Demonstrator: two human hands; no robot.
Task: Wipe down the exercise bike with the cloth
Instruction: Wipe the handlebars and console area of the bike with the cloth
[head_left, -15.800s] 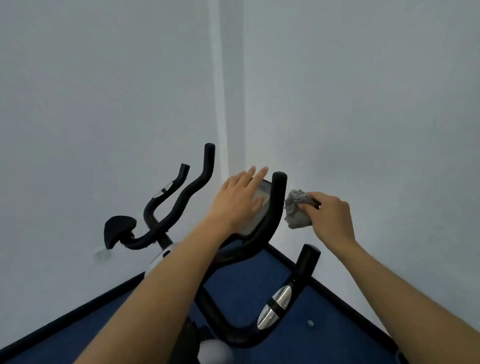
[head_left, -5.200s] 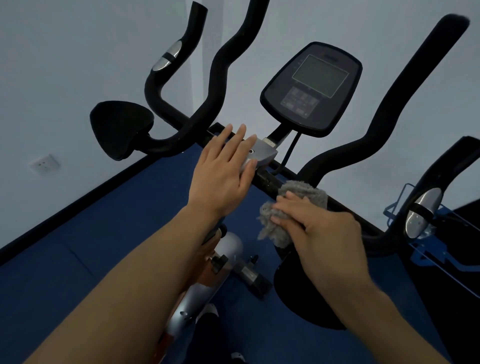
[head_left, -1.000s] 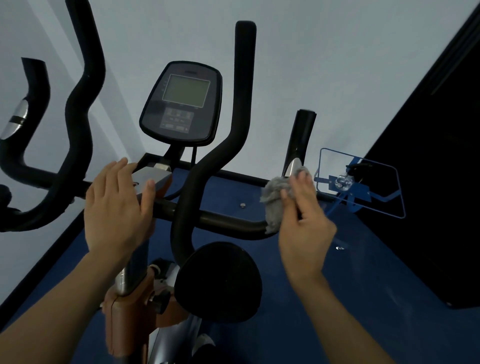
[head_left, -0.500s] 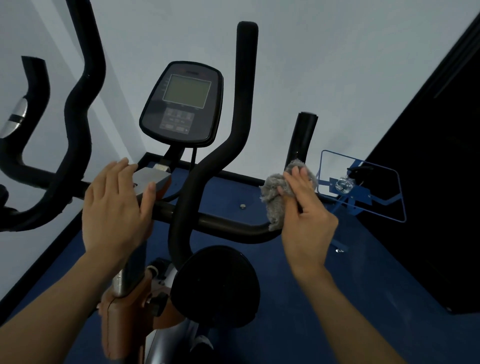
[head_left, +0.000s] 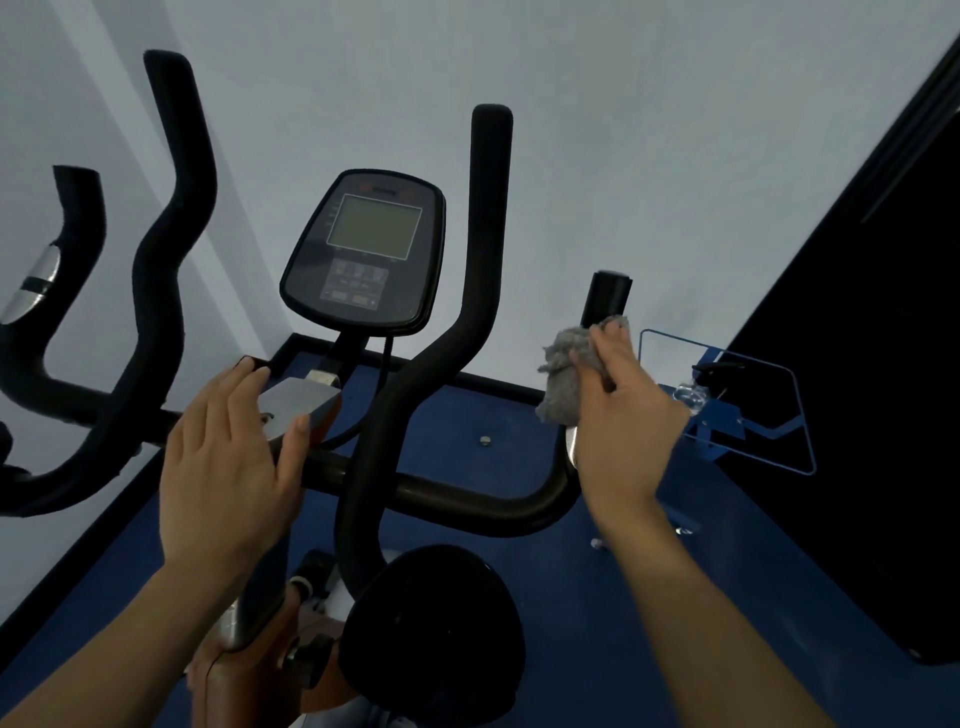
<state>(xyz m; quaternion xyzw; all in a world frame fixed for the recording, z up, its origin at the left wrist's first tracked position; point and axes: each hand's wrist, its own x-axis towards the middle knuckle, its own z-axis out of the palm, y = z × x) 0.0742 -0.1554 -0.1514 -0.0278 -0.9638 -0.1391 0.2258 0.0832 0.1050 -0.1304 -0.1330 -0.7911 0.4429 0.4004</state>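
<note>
Between the two hands stands the exercise bike's console (head_left: 366, 254), its grey screen tilted toward the camera, with a tall black handlebar post (head_left: 485, 244) rising just beside it. Beyond the right hand (head_left: 621, 415) a blue wire rack (head_left: 727, 400) sits on the blue floor (head_left: 571, 649) against a dark panel (head_left: 872, 364). Below both wrists a round black pad (head_left: 436, 629) covers part of the frame. The grey cloth (head_left: 563, 382) is bunched under the right hand's fingers and pressed to the short outer grip (head_left: 605, 299), just below its capped end. That hand is closed around the cloth, wrist bent upward. The left hand (head_left: 228, 462) lies flat and open, fingers spread, on the grey bracket (head_left: 298, 402) under the console, holding nothing.
</note>
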